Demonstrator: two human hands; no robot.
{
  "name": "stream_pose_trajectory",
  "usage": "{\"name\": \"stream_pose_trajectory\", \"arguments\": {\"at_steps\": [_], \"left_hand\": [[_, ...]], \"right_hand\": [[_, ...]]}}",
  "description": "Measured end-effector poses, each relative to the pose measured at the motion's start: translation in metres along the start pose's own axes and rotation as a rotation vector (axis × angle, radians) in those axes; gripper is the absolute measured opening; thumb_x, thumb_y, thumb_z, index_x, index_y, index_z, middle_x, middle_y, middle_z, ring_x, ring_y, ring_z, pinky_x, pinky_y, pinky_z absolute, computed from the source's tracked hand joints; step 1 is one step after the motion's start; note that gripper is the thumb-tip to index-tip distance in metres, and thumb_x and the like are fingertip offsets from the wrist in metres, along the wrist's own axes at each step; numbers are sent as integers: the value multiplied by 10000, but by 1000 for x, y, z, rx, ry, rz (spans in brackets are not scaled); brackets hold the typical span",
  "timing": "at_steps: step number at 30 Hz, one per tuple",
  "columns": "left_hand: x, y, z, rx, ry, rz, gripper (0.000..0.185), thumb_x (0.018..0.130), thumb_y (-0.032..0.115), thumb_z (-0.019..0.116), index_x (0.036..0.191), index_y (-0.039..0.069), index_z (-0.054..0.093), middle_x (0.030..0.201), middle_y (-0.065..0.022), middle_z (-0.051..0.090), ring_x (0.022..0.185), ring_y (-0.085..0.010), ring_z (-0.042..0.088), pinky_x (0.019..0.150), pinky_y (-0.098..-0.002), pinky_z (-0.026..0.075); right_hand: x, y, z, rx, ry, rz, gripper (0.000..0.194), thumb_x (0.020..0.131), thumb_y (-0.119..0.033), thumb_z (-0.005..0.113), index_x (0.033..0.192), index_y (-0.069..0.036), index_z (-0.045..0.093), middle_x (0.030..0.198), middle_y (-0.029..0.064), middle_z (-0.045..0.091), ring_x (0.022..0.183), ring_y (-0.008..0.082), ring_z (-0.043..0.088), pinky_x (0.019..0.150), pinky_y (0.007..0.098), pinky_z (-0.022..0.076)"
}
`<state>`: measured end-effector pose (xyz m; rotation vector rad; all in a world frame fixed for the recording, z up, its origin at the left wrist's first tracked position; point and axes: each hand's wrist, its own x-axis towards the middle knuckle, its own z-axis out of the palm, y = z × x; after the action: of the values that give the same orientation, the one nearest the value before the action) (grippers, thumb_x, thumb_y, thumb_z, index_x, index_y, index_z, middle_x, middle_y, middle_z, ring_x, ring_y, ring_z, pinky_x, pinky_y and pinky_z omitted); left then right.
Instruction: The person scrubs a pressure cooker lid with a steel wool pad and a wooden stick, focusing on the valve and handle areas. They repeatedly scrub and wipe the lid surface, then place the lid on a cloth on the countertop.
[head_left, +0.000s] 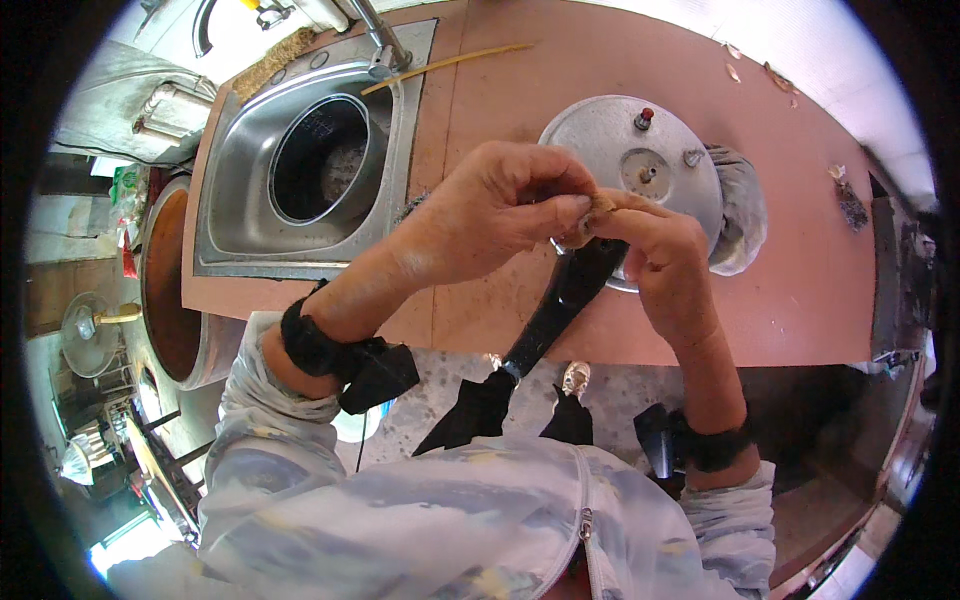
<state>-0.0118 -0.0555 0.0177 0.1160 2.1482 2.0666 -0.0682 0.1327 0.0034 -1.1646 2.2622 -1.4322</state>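
My left hand (510, 210) and my right hand (660, 251) meet over the counter, pinching a small brown scrap (581, 232) between their fingertips. What the scrap is made of cannot be told, as the fingers cover much of it. Just beneath them lies a round metal pressure cooker lid (592, 131). Its long black handle (574, 281) points toward my body. On the lid's top are a red-tipped valve (643, 118), a second small metal fitting (693, 157) and a central stem (648, 175). A grey crumpled cloth (739, 214) lies against the lid's right side.
Left is a steel sink (232, 217) holding a dark-bottomed metal pot (319, 161), under a faucet (386, 49). A thin yellowish stick (465, 58) spans the sink's rim and the reddish counter (495, 97). A steel wool pad (853, 206) lies far right.
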Motion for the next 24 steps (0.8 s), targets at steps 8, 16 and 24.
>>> {"name": "stream_pose_trajectory", "arguments": {"at_steps": [8, 16, 24], "left_hand": [[-6, 1, -3, 130, -198, -114, 141, 869, 88, 550, 963, -1, 606, 799, 15, 575, 704, -40, 520, 593, -170, 424], [-2, -24, 21, -143, -75, 175, 116, 869, 39, 514, 945, 8, 595, 837, -42, 592, 760, -112, 559, 690, -218, 462], [-8, -39, 45, -224, 176, -22, 115, 884, 40, 492, 953, 14, 580, 869, -60, 604, 826, -115, 568, 716, -223, 461]], "right_hand": [[-32, -1, 2, -468, 265, -46, 266, 680, 100, 469, 887, 28, 619, 954, 143, 637, 829, 254, 604, 689, 276, 478], [-44, 19, 14, 575, 25, 276, 318, 668, 97, 466, 939, 30, 618, 897, 78, 649, 833, 176, 604, 737, 256, 463], [-71, 35, 48, 630, -87, 367, 337, 628, 115, 421, 884, 49, 628, 870, 93, 644, 767, 119, 568, 639, 198, 422]]}}
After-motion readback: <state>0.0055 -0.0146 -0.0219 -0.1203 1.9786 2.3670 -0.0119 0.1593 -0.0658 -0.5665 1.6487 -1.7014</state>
